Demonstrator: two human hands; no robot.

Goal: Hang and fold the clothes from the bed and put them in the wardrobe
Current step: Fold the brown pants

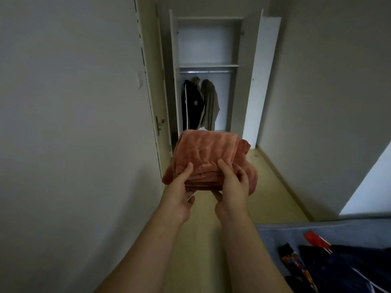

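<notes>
my left hand [179,193] and right hand [232,187] pinch the folded pink fleece [207,153] mid-frame, thumbs on top; its drooping right flap could pull the fold open before the upper-centre wardrobe [237,81].

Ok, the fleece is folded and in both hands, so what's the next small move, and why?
Probably step forward toward the wardrobe, with the fold held level. The left hand and right hand grip the folded fleece, thumbs on top, and the wardrobe stands open across the floor, out of reach. The shelf above the rail looks bare; two jackets hang below it.
</notes>
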